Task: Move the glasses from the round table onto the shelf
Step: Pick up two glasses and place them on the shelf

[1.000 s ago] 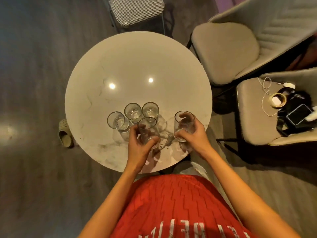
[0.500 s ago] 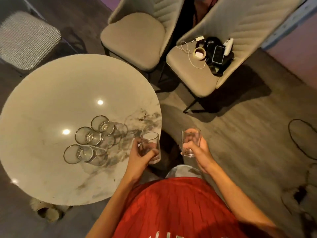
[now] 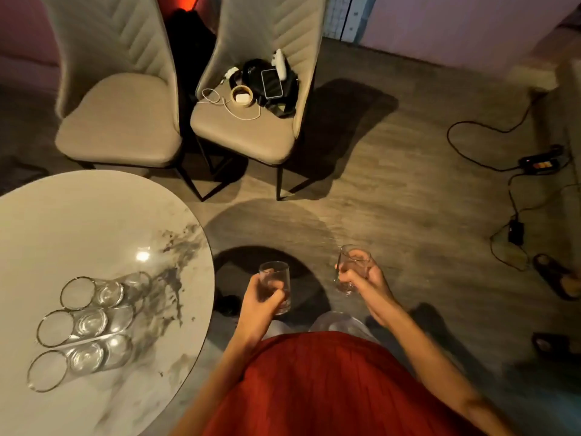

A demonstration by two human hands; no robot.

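The left hand [image 3: 262, 298] is closed round a glass [image 3: 274, 286] and the right hand [image 3: 366, 276] round a second glass [image 3: 352, 267], both carried upright, mouths up, over the floor beside the table [image 3: 94, 221]. Three glasses [image 3: 91, 322] are left standing in a row on it. The glass is judged rigid, smooth, breakable and light; it is best gripped round the mid-wall.

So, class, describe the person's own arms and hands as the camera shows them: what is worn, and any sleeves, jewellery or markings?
Both forearms are bare up to the frame's edge: no sleeves, gloves, watch or bracelet. The left hand and right hand show no rings that can be made out, though the picture is dim. The person wears a red ribbed top with pale trousers below it.
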